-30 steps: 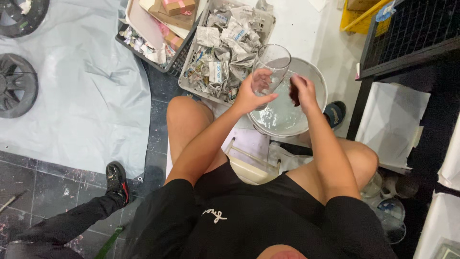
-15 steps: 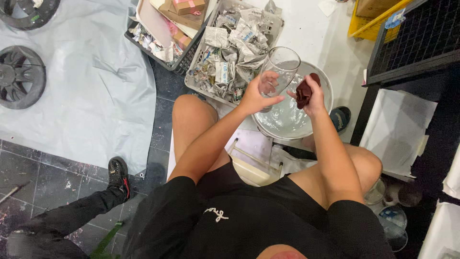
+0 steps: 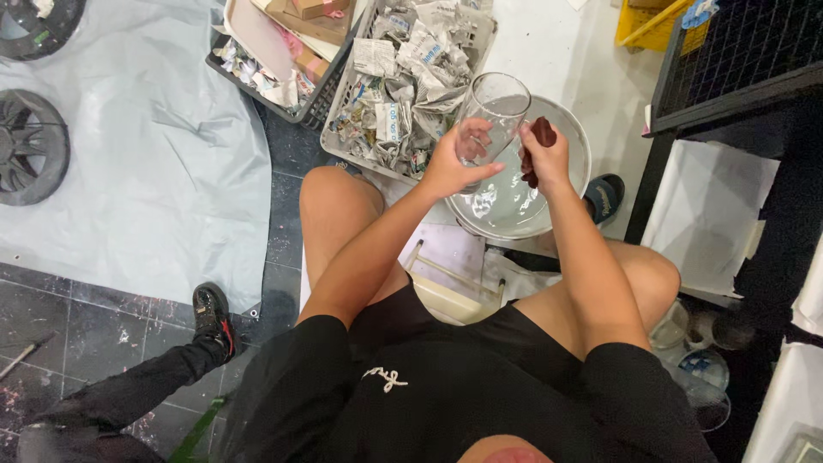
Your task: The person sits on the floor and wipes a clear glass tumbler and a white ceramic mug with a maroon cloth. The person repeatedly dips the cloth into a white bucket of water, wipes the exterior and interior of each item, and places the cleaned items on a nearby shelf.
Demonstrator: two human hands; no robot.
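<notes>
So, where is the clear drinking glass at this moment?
In the head view, the clear drinking glass is upper centre, held in the left hand above the round metal basin, beside the right hand with its dark red cloth.

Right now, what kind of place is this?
Probably a workshop or storeroom floor. A crate of crumpled newspaper sits by a metal basin, the left hand holds a clear glass, and car wheels lie on a grey sheet.

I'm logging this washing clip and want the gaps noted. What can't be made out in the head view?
- Lower part of the clear glass: covered by the left hand.
- Dark red cloth: mostly bunched inside the right hand.
- Crate of crumpled newspaper: cut off by the top edge.
- Black wheel: cut off by the left edge.
</notes>
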